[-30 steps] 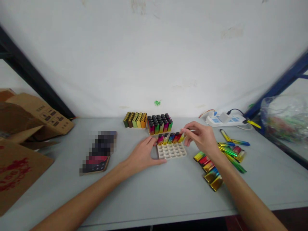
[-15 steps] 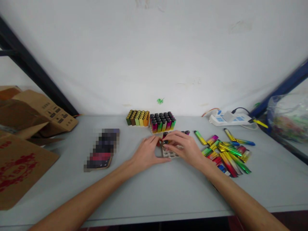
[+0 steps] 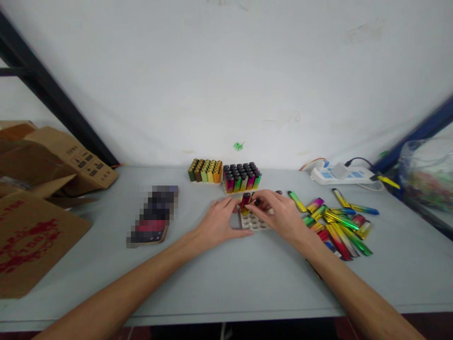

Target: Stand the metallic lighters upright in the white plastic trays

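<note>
My left hand [image 3: 216,221] is closed around the left side of a white tray with rows of holes [image 3: 254,223], its thumb along the front edge. Between the fingertips of my right hand [image 3: 283,212] is a black-topped lighter [image 3: 257,202], held above the tray, its body mostly hidden. A red-and-gold lighter [image 3: 245,200] stands upright in the tray's left back part, beside my left fingertips. Other lighter tops show behind my right hand, which hides part of that row. Front holes of the tray hold nothing.
Behind the tray stand a full tray of black-topped lighters [image 3: 242,178] and a block of gold-topped lighters [image 3: 205,171]. Loose shiny lighters [image 3: 338,224] lie in a pile at right. A power strip [image 3: 339,174], a blurred phone [image 3: 152,217] and cardboard boxes [image 3: 42,236] are around.
My right hand has shifted slightly right with a black-topped lighter in its fingers. The red-and-gold lighter now shows upright at my left fingertips. The whole view has shifted a little.
</note>
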{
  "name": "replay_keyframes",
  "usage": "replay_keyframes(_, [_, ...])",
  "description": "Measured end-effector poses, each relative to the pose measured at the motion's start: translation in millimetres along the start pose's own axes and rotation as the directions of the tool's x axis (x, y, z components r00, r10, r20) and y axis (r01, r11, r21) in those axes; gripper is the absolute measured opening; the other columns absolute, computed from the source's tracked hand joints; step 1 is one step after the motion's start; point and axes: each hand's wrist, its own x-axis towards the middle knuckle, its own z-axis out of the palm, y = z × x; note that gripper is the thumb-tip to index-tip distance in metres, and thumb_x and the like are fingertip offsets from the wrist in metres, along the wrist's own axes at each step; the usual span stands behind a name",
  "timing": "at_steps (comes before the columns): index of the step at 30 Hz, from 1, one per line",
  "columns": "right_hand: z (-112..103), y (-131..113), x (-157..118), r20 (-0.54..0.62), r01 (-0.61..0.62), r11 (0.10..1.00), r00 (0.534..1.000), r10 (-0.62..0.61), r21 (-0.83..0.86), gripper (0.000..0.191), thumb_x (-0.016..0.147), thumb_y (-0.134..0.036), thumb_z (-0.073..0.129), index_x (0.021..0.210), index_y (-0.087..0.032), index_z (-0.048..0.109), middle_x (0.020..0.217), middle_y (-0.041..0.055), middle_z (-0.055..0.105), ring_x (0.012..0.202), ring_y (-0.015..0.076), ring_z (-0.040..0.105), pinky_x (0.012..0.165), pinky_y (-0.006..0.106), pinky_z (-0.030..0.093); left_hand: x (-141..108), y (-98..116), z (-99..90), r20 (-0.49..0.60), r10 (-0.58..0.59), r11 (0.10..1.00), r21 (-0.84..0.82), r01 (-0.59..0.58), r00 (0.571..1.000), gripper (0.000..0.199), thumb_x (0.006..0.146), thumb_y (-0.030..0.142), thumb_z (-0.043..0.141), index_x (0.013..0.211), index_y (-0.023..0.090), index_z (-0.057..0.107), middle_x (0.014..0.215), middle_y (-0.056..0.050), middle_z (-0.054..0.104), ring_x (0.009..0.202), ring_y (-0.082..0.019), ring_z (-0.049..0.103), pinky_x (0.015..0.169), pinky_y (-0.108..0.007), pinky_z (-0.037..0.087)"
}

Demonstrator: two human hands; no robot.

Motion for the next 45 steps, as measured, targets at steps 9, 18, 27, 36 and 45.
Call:
replay_keyframes(9, [13.2,-0.9,2.3,-0.148,-0.106,0.984,0.985,0.085,-0.144,0.041,0.094,-0.061,0.058,0.085,-0.021,0.055,0.056,-0.0033,0.062,0.046,0.0112,0.056,0.045,0.021,0.038,0.5,-0.8,0.8,-0.007,0.016,1.000,0.022,-0.015,1.000,0.064,0.068,0.062,0.085,0.106,0.018,0.058,0.102,-0.006,0.066,0.101,-0.031,0.064,0.089,-0.045,0.048])
replay_keyframes(18, [19.3,-5.1,6.0,-0.051,-0.198,0.980,0.979,0.198,0.010,0.045,0.094,-0.066,0.054,0.082,-0.023,0.052,0.053,-0.0034,0.064,0.041,0.0110,0.056,0.042,0.021,0.037,1.4,-2.8,4.0,-0.010,0.035,0.998,0.048,-0.034,0.999,0.069,0.069,0.067,0.082,0.111,0.018,0.058,0.109,-0.009,0.067,0.104,-0.031,0.063,0.091,-0.045,0.048])
replay_keyframes(27, [13.8,1.7,6.8,-0.062,-0.160,0.979,0.986,0.153,-0.124,0.041,0.095,-0.060,0.057,0.081,-0.022,0.054,0.055,-0.0021,0.065,0.043,0.0116,0.056,0.045,0.021,0.036,1.5,-1.1,2.3,-0.009,0.019,0.999,0.040,-0.018,1.000,0.063,0.068,0.066,0.083,0.102,0.019,0.056,0.101,-0.007,0.066,0.098,-0.031,0.064,0.088,-0.045,0.049])
replay_keyframes(36, [22.3,-2.5,9.8,0.093,-0.054,0.959,0.992,0.083,-0.279,0.027,0.098,-0.048,0.061,0.092,-0.021,0.058,0.078,0.0032,0.073,0.061,0.0157,0.065,0.052,0.023,0.036,2.2,-0.4,0.5,0.010,0.008,0.999,0.039,-0.009,1.000,0.063,0.069,0.064,0.083,0.105,0.018,0.059,0.104,-0.009,0.065,0.100,-0.031,0.063,0.093,-0.046,0.049])
replay_keyframes(45, [-8.9,-4.3,4.7,0.019,-0.029,0.968,0.999,0.035,-0.249,0.036,0.105,-0.050,0.045,0.111,-0.020,0.064,0.084,0.0046,0.075,0.061,0.0144,0.065,0.058,0.025,0.042,2.7,-2.7,-3.7,0.009,0.016,1.000,-0.008,-0.016,1.000,0.065,0.069,0.065,0.082,0.110,0.020,0.058,0.101,-0.006,0.065,0.096,-0.029,0.064,0.091,-0.044,0.049])
